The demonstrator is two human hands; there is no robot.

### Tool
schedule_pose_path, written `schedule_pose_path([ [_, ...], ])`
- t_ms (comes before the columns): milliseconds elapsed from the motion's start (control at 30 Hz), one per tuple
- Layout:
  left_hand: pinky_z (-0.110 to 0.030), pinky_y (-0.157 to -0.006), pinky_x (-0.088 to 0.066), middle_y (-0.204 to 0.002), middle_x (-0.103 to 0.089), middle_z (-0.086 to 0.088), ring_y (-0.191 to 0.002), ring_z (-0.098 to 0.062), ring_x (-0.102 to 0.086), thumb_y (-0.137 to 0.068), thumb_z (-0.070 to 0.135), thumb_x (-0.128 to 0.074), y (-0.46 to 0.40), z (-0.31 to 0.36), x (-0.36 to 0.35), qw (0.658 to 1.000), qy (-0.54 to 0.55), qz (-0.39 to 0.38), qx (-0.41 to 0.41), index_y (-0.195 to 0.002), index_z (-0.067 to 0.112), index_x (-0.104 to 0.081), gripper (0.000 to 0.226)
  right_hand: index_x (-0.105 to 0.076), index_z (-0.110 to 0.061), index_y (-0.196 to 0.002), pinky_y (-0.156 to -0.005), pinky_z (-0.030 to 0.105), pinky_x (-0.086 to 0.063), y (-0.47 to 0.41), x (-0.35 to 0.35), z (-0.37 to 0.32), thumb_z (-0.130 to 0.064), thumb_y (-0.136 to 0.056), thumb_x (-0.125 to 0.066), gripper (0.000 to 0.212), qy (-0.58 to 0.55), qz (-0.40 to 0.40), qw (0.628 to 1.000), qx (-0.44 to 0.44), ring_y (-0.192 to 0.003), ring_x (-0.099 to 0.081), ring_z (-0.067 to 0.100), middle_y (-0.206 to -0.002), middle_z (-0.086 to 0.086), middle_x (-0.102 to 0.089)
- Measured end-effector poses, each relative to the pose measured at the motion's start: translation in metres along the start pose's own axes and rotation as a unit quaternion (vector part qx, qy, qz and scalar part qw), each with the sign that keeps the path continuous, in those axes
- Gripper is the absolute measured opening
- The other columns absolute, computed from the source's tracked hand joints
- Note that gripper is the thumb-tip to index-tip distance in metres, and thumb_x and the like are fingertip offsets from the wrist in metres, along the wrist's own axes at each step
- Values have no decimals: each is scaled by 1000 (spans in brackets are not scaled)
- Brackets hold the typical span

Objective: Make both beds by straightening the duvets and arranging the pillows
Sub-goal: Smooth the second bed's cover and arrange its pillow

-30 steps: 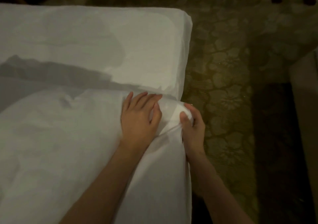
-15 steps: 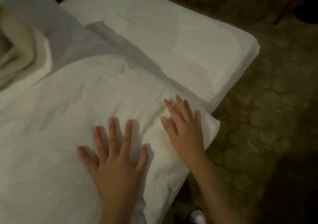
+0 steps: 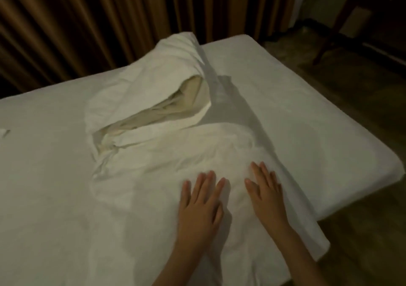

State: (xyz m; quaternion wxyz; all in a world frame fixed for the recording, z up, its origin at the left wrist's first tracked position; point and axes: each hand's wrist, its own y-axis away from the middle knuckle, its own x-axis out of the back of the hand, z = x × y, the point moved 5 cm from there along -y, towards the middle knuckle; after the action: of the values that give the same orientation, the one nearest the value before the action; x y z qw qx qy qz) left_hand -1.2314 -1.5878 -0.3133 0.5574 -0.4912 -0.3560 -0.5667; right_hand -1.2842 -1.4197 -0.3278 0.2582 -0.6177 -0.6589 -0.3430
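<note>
While both hands lie flat: the near part of the duvet [image 3: 197,197] is being pressed smooth against the bed [image 3: 329,131].
Left hand [image 3: 198,211]: grip wide, fingers straight and spread, palm down on the duvet, holding nothing.
Right hand [image 3: 267,194]: grip wide too, fingers straight, resting on the duvet just inside its near right edge.
Duvet position: it lies across the near half of the bed, and its near right corner hangs past the mattress edge.
Done so far: the patch under and around the hands looks fairly flat.
Left to do: the far end is bunched into a heap [image 3: 153,92] near the curtain [image 3: 87,21], the cover gaping so a cream filling shows; it needs spreading.
Pillows: none clearly in view.
Second bed: not in view, so its state cannot be told.
Overall judgement: early in the task.
</note>
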Motion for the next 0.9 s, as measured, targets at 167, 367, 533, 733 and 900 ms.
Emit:
schedule_pose_path([
  [167, -42, -114, -13, -149, -40, -4, -140, -21, -27, -88, 34, -41, -51, -57, 49, 996, 51, 73, 17, -146, 32, -28, 59, -22, -32, -147, -115, 34, -26, -48, 10, -78, -58, -88, -37, 66, -151, 14, 988, 35, -141, -27, 11, -155, -6, -26],
  [367, -43, -116, -10, -154, -29, -7, -144, -23, -20, -88, 37, -45, -126, -115, 121, 977, 109, 180, 40, -150, 39, -12, 70, -11, -56, -132, -112, 30, -29, -109, 32, -192, -44, -78, -60, 74, -323, 37, 941, 91, -140, -22, 7, -148, -24, -13],
  [533, -45, -118, -6, -159, -10, 9, -145, -20, -13, -86, 65, -40, -179, -140, 130, 980, 143, 132, 37, -150, 37, 0, 81, -23, -45, -133, -102, 13, -29, -152, 47, -243, -42, -76, -73, 76, -329, 92, 934, 99, -134, -23, 2, -151, -10, -21],
  [733, -47, -118, -8, -150, 18, 36, -146, -9, -11, -68, 85, -45, -213, -140, 125, 952, 281, 112, 44, -152, 18, -12, 112, -39, -41, -128, -93, 12, -45, -194, 48, -297, -11, -92, -60, 51, -314, 84, 931, 168, -115, -46, -13, -134, -16, -46],
  [900, -46, -94, -51, -146, -30, 19, -123, -9, -47, -75, 55, -62, -243, -174, 163, 905, 316, 255, 126, -147, 42, -7, 92, -44, -44, -121, -93, 10, -43, -233, 50, -362, -13, -92, -58, 44, -318, -8, 919, 235, -117, -45, -13, -132, -22, -46],
])
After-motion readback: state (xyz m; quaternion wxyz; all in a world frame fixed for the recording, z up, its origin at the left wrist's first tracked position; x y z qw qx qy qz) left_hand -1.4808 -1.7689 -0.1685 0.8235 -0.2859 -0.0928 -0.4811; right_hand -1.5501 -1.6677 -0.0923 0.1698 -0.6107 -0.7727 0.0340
